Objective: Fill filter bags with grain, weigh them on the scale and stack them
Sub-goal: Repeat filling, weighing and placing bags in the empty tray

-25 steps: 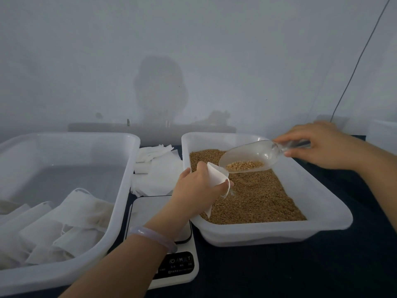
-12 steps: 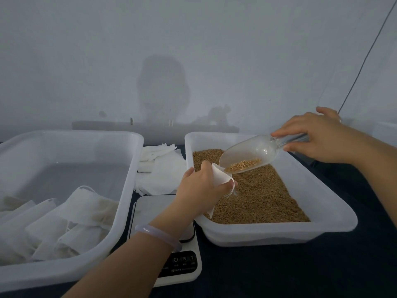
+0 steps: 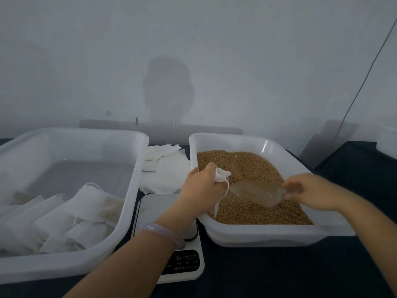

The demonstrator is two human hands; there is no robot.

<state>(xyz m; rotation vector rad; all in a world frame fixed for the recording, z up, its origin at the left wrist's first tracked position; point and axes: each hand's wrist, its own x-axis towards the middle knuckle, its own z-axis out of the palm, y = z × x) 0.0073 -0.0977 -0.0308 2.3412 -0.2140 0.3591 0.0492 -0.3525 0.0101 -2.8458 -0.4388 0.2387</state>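
While the bag is being filled, step in hand: scooping grain. This looks like the fill stage, with weighing and stacking of this bag not yet done.
Left hand: over the left edge of the grain tub, fingers curled round the neck of a white filter bag. A pale bracelet circles the wrist.
Filter bag: mouth bunched above the fist, body hanging below the hand onto the grain. How full it is cannot be told.
Right hand: blurred, fingers closed round the handle end of a clear plastic scoop.
Scoop: low against the grain, bowl pointing toward the bag and just beside it. Whether it is loaded cannot be told.
Grain: brown, spread across the right-hand tub.
Left tub: holds a loose heap of white filled bags at its near end.
Scale: white, on the dark tabletop between the 2 tubs, partly under the left forearm.
Empty bags: flat white pile behind the scale.
Next move: probably raising the scoop level to the bag mouth. The left hand would need to hold that mouth open. A slow tip over the tub would let stray grain fall back in.
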